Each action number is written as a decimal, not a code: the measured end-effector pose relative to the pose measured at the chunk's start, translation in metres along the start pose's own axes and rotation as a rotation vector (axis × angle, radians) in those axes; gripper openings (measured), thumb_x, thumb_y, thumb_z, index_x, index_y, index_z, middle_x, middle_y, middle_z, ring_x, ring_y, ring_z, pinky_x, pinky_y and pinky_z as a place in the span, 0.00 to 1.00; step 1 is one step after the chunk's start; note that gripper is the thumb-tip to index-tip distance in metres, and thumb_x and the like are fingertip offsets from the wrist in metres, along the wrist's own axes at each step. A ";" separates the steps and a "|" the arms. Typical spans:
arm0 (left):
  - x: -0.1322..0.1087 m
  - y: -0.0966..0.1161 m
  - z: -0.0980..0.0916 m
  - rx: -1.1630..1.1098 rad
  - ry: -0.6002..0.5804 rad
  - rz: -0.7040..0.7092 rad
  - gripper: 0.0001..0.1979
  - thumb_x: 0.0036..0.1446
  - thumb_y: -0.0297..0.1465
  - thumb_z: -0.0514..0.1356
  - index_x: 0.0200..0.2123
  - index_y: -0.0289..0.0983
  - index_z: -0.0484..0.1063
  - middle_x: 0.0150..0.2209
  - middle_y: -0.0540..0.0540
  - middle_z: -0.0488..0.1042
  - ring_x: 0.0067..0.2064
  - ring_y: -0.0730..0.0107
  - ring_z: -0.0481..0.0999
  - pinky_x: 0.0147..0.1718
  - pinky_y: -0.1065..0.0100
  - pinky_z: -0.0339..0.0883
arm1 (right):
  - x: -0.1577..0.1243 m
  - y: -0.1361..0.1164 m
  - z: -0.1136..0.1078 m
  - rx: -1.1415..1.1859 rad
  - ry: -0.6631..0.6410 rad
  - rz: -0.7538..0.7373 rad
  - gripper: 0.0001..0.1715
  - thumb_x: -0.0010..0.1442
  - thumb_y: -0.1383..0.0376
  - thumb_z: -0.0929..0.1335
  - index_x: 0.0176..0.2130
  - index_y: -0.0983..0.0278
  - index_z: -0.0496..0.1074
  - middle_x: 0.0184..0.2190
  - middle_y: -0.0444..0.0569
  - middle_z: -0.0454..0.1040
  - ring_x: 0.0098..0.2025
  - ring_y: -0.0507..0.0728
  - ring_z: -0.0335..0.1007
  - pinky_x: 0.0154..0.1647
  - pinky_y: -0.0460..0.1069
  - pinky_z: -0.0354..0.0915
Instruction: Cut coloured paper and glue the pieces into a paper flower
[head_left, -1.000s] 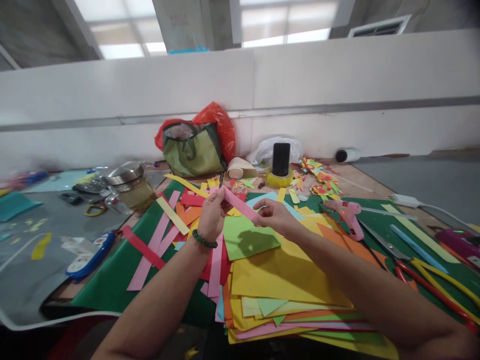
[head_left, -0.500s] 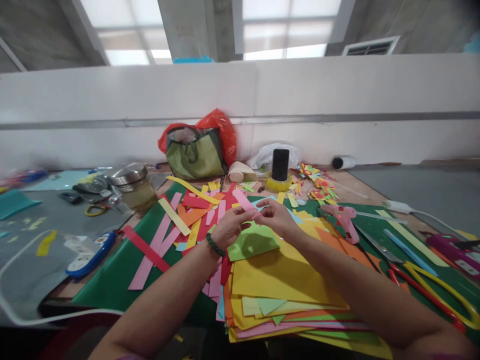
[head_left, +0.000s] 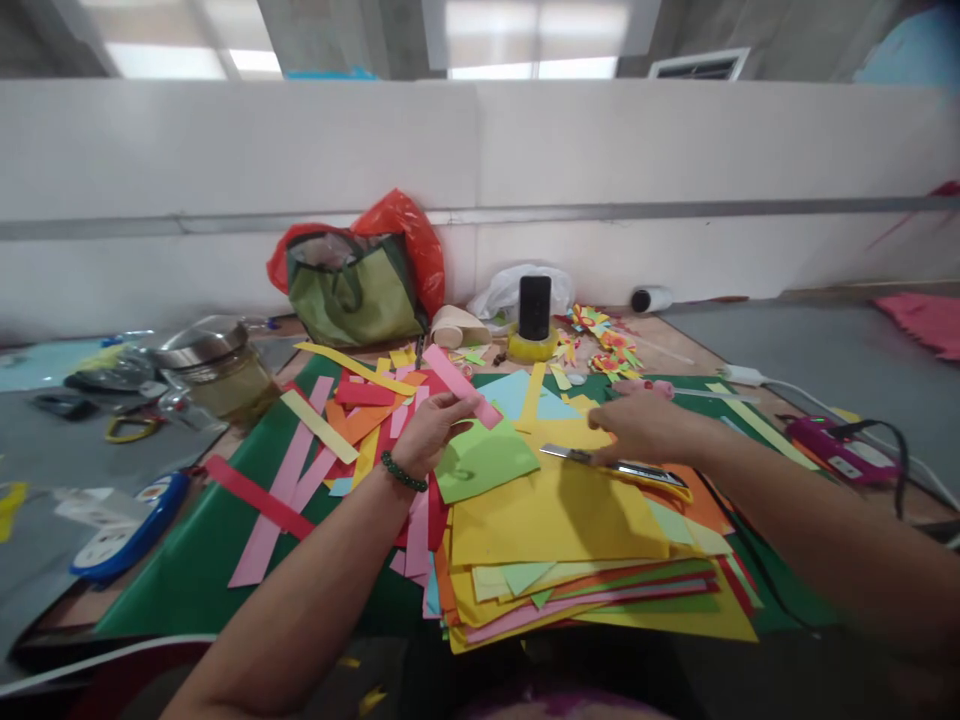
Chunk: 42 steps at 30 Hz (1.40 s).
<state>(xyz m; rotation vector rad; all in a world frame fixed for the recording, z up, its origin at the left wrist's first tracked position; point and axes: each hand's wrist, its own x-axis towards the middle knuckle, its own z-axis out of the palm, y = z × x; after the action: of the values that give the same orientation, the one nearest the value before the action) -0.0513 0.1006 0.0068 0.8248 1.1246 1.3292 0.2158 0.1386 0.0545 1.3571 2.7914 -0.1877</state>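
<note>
A pink paper strip [head_left: 448,376] is pinched in my left hand [head_left: 433,432], above a light green sheet [head_left: 487,460]. My right hand [head_left: 645,425] reaches over the paper stack toward the right, its fingers partly hidden and blurred, near a pink glue gun [head_left: 658,389]. Just below that hand a utility knife [head_left: 619,468] with its blade out lies over the yellow paper [head_left: 517,520]. Whether the fingers touch the knife is unclear. Under the stack spreads a green sheet [head_left: 172,560].
Coloured strips [head_left: 274,500] lie to the left. Farther out are a glass jar [head_left: 225,385] and a blue power strip [head_left: 135,530]. At the back stand a green bag [head_left: 356,295] and a phone [head_left: 535,308] on yellow tape [head_left: 531,345]. Paper flowers [head_left: 615,355] lie nearby.
The view has shifted right. My right hand has let go of the pink strip and moved right, away from my left hand, which still holds it. The utility knife now shows.
</note>
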 end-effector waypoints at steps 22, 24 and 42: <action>-0.008 0.002 0.006 0.070 -0.144 -0.067 0.18 0.31 0.38 0.75 0.25 0.33 0.78 0.27 0.46 0.76 0.31 0.72 0.73 0.35 0.68 0.67 | -0.055 0.002 0.020 0.188 0.313 0.046 0.11 0.55 0.59 0.68 0.39 0.59 0.70 0.31 0.49 0.77 0.30 0.59 0.74 0.28 0.49 0.64; -0.009 0.002 0.007 0.089 -0.172 -0.066 0.17 0.33 0.37 0.75 0.25 0.34 0.78 0.28 0.45 0.77 0.31 0.72 0.73 0.35 0.68 0.67 | -0.053 0.001 0.019 0.184 0.333 0.021 0.12 0.55 0.59 0.68 0.40 0.59 0.70 0.31 0.49 0.77 0.30 0.59 0.74 0.28 0.49 0.64; -0.010 0.005 0.005 0.092 -0.144 -0.060 0.21 0.31 0.40 0.75 0.26 0.32 0.76 0.25 0.48 0.74 0.28 0.75 0.71 0.33 0.70 0.66 | -0.046 -0.017 0.025 0.171 0.224 -0.279 0.05 0.59 0.65 0.65 0.37 0.61 0.70 0.30 0.47 0.76 0.31 0.54 0.73 0.30 0.46 0.63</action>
<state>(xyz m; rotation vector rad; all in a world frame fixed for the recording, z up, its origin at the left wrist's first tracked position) -0.0472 0.0923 0.0143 0.9320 1.0942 1.1563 0.2304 0.0896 0.0355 1.0682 3.2147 -0.3063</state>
